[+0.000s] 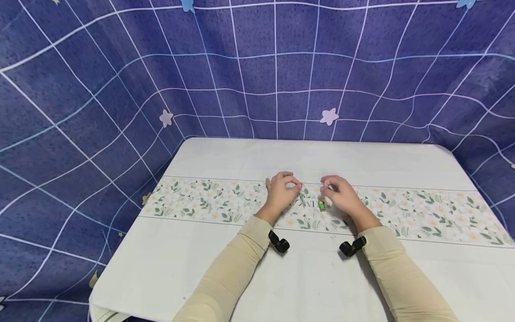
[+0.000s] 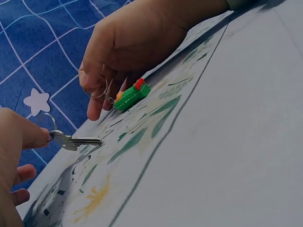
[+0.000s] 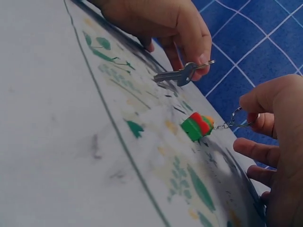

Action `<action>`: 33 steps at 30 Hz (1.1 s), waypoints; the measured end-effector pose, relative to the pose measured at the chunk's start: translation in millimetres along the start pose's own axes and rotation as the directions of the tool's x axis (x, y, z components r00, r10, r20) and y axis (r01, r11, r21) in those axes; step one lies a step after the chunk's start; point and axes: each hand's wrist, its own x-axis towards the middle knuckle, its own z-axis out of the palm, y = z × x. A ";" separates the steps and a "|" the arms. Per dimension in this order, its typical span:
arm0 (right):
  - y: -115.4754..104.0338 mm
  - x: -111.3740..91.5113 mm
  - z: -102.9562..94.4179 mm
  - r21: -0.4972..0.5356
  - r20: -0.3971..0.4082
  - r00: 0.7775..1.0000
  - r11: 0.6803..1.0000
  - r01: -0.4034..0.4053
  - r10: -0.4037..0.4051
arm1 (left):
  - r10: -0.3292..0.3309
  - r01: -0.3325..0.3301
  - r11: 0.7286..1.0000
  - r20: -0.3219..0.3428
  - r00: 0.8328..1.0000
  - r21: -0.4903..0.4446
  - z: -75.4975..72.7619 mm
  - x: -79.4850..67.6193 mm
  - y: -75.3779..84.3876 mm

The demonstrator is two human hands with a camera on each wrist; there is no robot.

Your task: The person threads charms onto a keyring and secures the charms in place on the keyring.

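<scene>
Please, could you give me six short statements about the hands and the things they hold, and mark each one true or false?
1. The left hand pinches a ring with a key. True.
2. The right hand pinches a second ring with a charm. True.
3. The key and the charm share one ring. False: each is on its own ring.
4. The charm is entirely blue. False: it is green with red and orange parts.
5. The two hands touch each other. False: there is a gap between them.
6. A flowered band runs beneath the hands. True.
</scene>
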 end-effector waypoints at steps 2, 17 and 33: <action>-2.1 -0.5 -0.9 0.028 0.019 0.999 0.999 -0.037 0.036 | -0.008 0.008 1.000 -0.001 1.000 -0.023 -0.9 0.1 0.1; -13.9 0.0 -11.4 0.305 0.066 0.987 0.939 -0.160 0.147 | 0.004 -0.004 1.000 -0.001 1.000 -0.009 -5.0 0.6 10.8; -16.5 0.4 -14.2 0.674 0.114 0.991 0.728 -0.125 0.065 | 0.018 -0.019 0.990 -0.012 1.000 -0.142 -8.4 2.7 21.9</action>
